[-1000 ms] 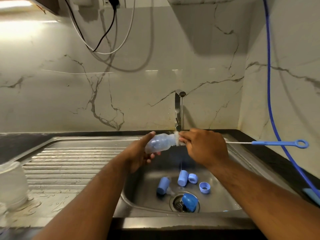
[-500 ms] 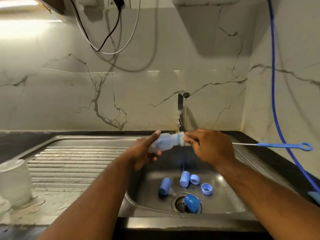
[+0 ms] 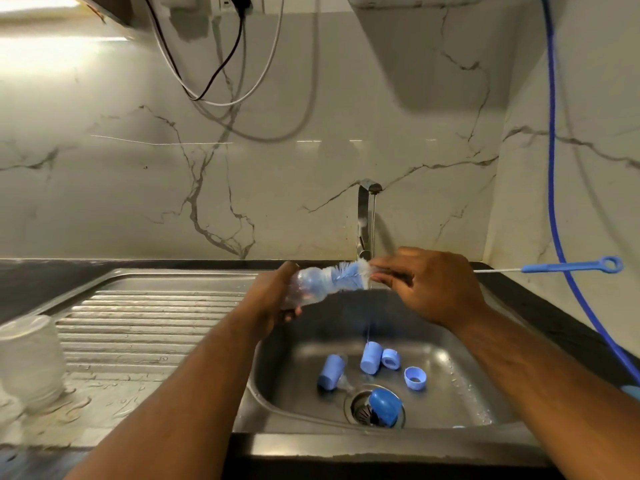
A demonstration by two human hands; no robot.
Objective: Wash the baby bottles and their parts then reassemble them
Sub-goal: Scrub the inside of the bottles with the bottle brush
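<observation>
Fingers (image 3: 391, 262) of the right hand (image 3: 436, 285) pinch the wire stem of a bottle brush (image 3: 349, 271) just behind its blue-and-white bristles. The left hand (image 3: 273, 296) wraps round the base of a clear baby bottle (image 3: 311, 284), held in the air over the sink basin (image 3: 467, 368).

The bottle lies almost level, its long axis running from about 8 o'clock at the base to 2 o'clock at the mouth. The brush follows the same line, with part of the bristles inside the neck and part showing outside it. Its stem runs on past the right hand toward 3 o'clock and ends in a blue ring handle (image 3: 571, 266).

The mouth of the bottle points straight at the right hand's fingertips, so that hand is nearer the opening and the left is nearer the closed end. Any scrubbing stroke has to travel along that 8-to-2 line — a push off-axis would likely bend the thin wire or jam the bristles against the neck.

The faucet (image 3: 367, 216) stands at 12 o'clock from the bottle's mouth, and a thin stream falls just past it.

At 6 o'clock below the hands, unassembled parts lie on the basin floor — blue caps (image 3: 370, 356), a collar ring (image 3: 415, 377) and a domed cap (image 3: 384, 407) sitting on the drain.
</observation>
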